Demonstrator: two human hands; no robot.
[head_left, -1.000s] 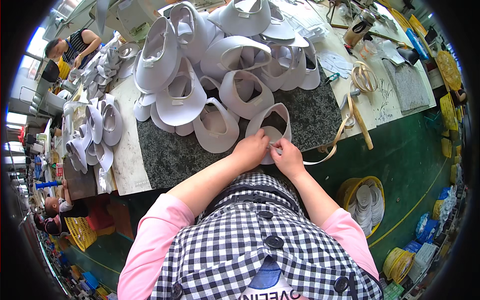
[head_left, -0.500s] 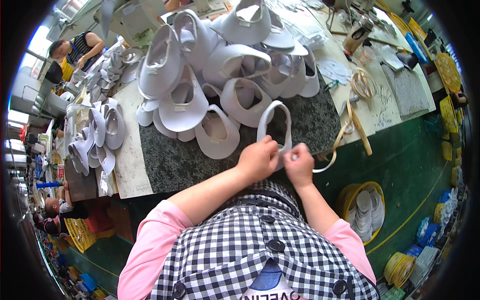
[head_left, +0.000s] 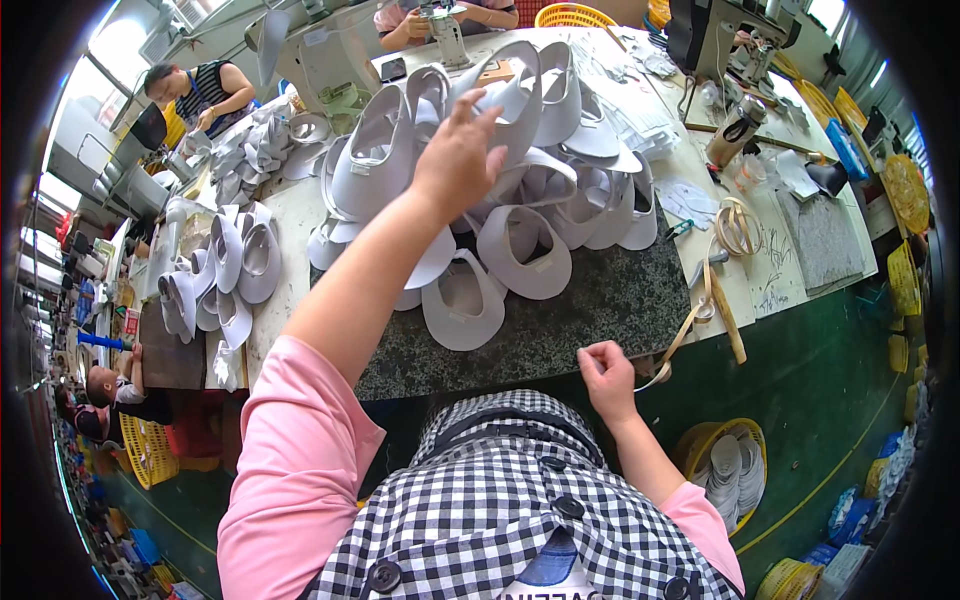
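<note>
A pile of white sun visors (head_left: 463, 302) with small tags covers the middle of the table. Above it my left hand (head_left: 458, 165) reaches out, open with fingers spread, beside an upper visor (head_left: 515, 112); whether it touches that visor I cannot tell. My right hand (head_left: 608, 378) is closed at the table's near edge. A narrow pale strip (head_left: 682, 338) runs down from a coil (head_left: 738, 228) into this hand, though its end is hidden there.
A dark speckled mat (head_left: 620, 300) lies under the pile. More visors (head_left: 232, 262) sit at the left. A wooden stick (head_left: 728, 322), a flask (head_left: 735, 132) and a yellow basket of white pieces (head_left: 722, 480) are to the right. Co-workers (head_left: 205, 95) sit across the table.
My left hand has moved from the near edge up over the pile and opened. The visor held between both hands has left the near edge. My right hand has lowered slightly.
</note>
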